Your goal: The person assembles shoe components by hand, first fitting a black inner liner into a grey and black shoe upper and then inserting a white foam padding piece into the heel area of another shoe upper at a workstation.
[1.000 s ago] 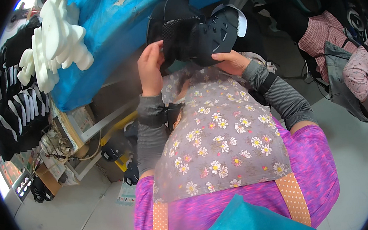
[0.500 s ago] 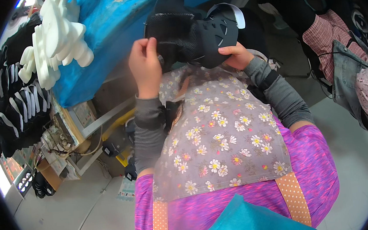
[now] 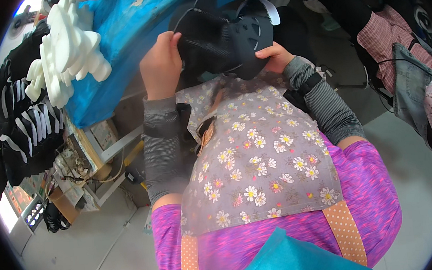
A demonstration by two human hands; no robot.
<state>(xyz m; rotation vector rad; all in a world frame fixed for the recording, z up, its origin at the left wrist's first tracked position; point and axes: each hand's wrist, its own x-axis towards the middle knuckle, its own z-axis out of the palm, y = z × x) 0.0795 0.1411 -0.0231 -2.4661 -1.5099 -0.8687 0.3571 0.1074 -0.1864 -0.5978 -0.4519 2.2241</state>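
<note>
I hold a black shoe upper (image 3: 249, 42) up in front of me, over the far end of my apron. It has a mesh part, a smoother panel with triangular cut-outs, and a curled strip with a pale inner face. My left hand (image 3: 164, 62) pinches its left edge between thumb and fingers. On the lower right edge my right hand (image 3: 275, 57) grips the smooth panel, thumb on top. The fingers behind the upper are hidden. A flowered grey apron (image 3: 259, 157) covers my lap.
A blue-covered surface (image 3: 120, 40) curves across the far side. At left are a stack of white foam pieces (image 3: 66, 42) and black pieces with white strips (image 3: 32, 123). A framed stand (image 3: 116, 143) with cables sits below. Another person's checked sleeve (image 3: 385, 43) shows at right.
My left hand has moved left and slightly up, turning the shoe upper's left part. The upper's right panel has tilted and shifted a little left, with the right hand still on it.
</note>
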